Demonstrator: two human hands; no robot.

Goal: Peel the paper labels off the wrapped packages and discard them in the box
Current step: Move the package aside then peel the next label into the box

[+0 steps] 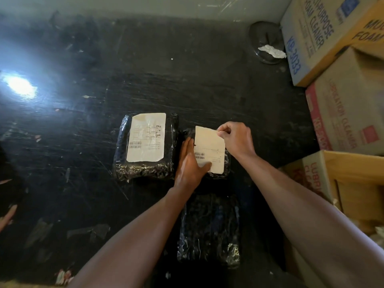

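Pinching the far corner of the thin paper label [209, 149], the right hand [235, 138] grips it while the left hand [190, 163] lies flat, steadying the black wrapped package [227, 163] (likely tearable, so peel from that lifted corner).

We see a scuffed black floor [145, 69] with a bright glare patch [19, 85] at left, stacked cleaner cartons [332, 59] at right, and crumpled white paper [272, 51] beside them.
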